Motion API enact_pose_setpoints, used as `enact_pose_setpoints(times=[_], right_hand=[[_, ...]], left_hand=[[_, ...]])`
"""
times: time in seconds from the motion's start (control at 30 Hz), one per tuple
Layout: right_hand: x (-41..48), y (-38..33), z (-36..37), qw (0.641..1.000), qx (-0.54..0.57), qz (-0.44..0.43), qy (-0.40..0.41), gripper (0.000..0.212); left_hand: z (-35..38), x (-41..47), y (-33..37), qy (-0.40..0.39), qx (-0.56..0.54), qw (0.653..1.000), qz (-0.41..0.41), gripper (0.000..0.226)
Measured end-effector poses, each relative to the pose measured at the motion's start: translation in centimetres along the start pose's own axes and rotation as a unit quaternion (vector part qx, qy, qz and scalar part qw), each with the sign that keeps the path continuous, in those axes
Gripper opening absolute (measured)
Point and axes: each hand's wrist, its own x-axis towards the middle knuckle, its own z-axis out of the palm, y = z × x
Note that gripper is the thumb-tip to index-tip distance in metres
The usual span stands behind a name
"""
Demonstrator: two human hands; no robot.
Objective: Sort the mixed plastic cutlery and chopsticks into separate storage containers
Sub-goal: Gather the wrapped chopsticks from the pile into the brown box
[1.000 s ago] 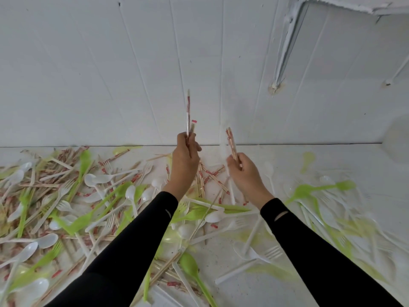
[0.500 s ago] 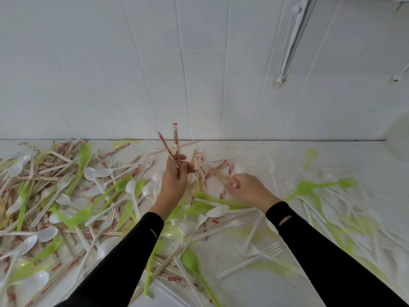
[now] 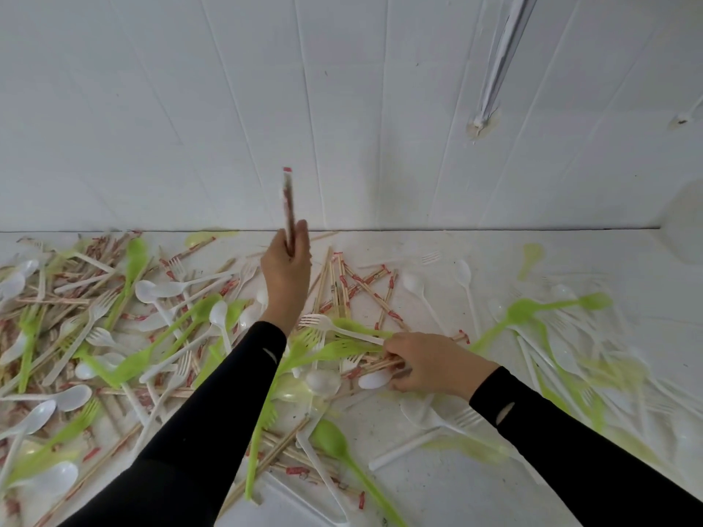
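Behind your bench [image 3: 449, 492] rises a white panelled wall [image 3: 190, 108]. Across the bench lies a heap of mixed cutlery [image 3: 114, 336], green and white spoons, forks and paper-banded chopsticks, thickest on your left. Your left hand [image 3: 286, 268] is raised over the heap near the wall, its fingers [image 3: 302, 237] curled round upright chopsticks [image 3: 288, 199]. Your right hand [image 3: 430, 361] is down in the heap, gripping a chopstick bundle [image 3: 371, 367] that lies just below a white fork [image 3: 334, 327].

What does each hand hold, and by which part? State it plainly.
Left hand holds wrapped chopsticks upright by their lower end. Right hand has its grip on loose chopsticks lying flat; where along them is hidden under the hand.
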Motion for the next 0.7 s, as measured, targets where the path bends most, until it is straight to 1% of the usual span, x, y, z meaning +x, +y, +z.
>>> enact_pose_setpoints(times=[0.03, 0.07, 0.1, 0.13, 0.17, 0.2, 0.27, 0.33, 0.37, 0.43, 0.5, 0.53, 0.57, 0.6, 0.67, 0.7], right_hand=[[-0.1, 0.3, 0.1, 1.0, -0.003, 0.003, 0.0, 0.028], [-0.2, 0.6, 0.2, 1.0, -0.003, 0.007, 0.002, 0.028], [-0.3, 0.8, 0.2, 1.0, -0.007, 0.012, 0.005, 0.026], [-0.3, 1.0, 0.1, 1.0, -0.013, 0.019, 0.005, 0.024], [-0.4, 1.3, 0.0, 0.999, -0.019, 0.026, 0.002, 0.022], [-0.5, 1.5, -0.2, 0.999, -0.021, 0.032, -0.001, 0.022], [-0.9, 2.1, -0.7, 0.999, -0.014, 0.039, -0.002, 0.018], [-1.5, 2.8, -1.2, 0.999, 0.012, 0.041, 0.007, 0.016], [-1.9, 3.1, -1.5, 0.998, 0.041, 0.041, 0.018, 0.017], [-2.8, 3.4, -2.6, 0.99, 0.128, 0.046, 0.047, 0.02], [-3.4, 3.3, -4.0, 0.979, 0.186, 0.052, 0.068, 0.024], [-3.4, 3.4, -4.6, 0.974, 0.205, 0.062, 0.076, 0.021], [-3.1, 3.5, -4.9, 0.97, 0.212, 0.078, 0.088, 0.013], [-2.7, 3.6, -5.1, 0.967, 0.213, 0.092, 0.104, 0.01], [-1.3, 3.7, -4.9, 0.962, 0.203, 0.125, 0.131, 0.022], [-0.5, 3.6, -4.6, 0.96, 0.198, 0.143, 0.133, 0.022]], left_hand=[[0.4, -0.2, -0.6, -0.037, 0.067, 0.997, -0.001, 0.042], [0.7, -0.4, -1.3, -0.084, 0.153, 0.985, 0.004, 0.04], [0.9, -0.5, -2.1, -0.13, 0.232, 0.964, 0.009, 0.035], [1.0, -0.6, -2.8, -0.159, 0.288, 0.944, 0.011, 0.03], [1.0, -0.6, -3.4, -0.172, 0.32, 0.932, 0.008, 0.029], [0.9, -0.6, -3.8, -0.176, 0.337, 0.925, -0.004, 0.034], [0.5, -0.7, -4.1, -0.18, 0.368, 0.912, -0.038, 0.052], [0.1, -0.8, -4.0, -0.204, 0.402, 0.89, -0.072, 0.065], [-0.1, -0.7, -4.1, -0.216, 0.403, 0.886, -0.079, 0.065], [-0.4, -0.4, -4.1, -0.233, 0.395, 0.884, -0.09, 0.057], [-0.6, -0.2, -3.8, -0.253, 0.395, 0.878, -0.094, 0.049], [-0.5, -0.2, -3.6, -0.265, 0.392, 0.875, -0.101, 0.045], [-0.3, -0.2, -3.3, -0.275, 0.387, 0.873, -0.111, 0.042], [-0.2, -0.2, -3.0, -0.285, 0.379, 0.871, -0.125, 0.039], [0.3, -0.3, -3.0, -0.297, 0.375, 0.867, -0.138, 0.035], [0.5, -0.3, -3.0, -0.301, 0.381, 0.863, -0.138, 0.034]])
